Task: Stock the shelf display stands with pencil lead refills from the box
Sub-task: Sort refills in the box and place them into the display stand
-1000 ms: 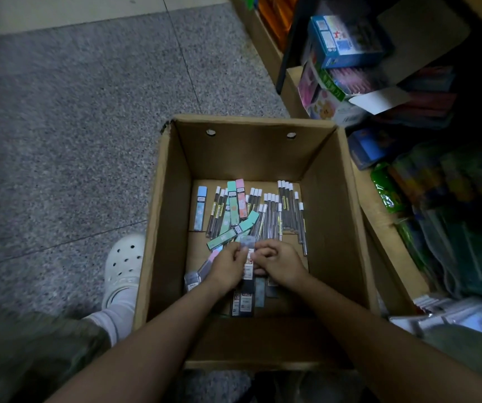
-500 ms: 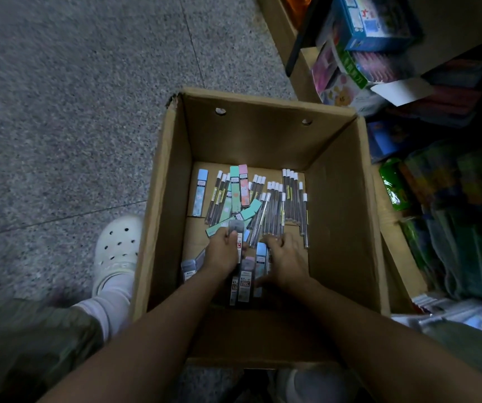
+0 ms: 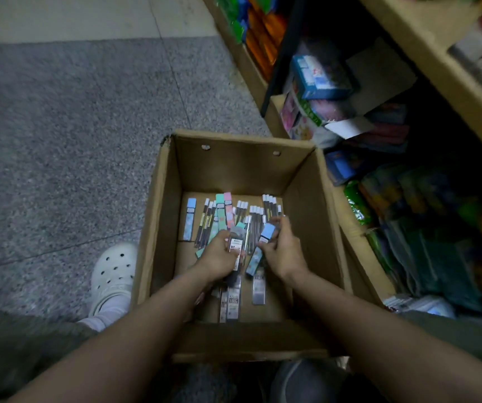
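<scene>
The open brown cardboard box held loose slim refill packs. The left grip held dark packs; the right grip pinched, it seemed, a light-blue pack.

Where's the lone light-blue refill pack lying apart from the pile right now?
In the head view, the light-blue flat refill pack lies on the brown cardboard box's floor by its left wall, left of the clear lead tubes.
</scene>
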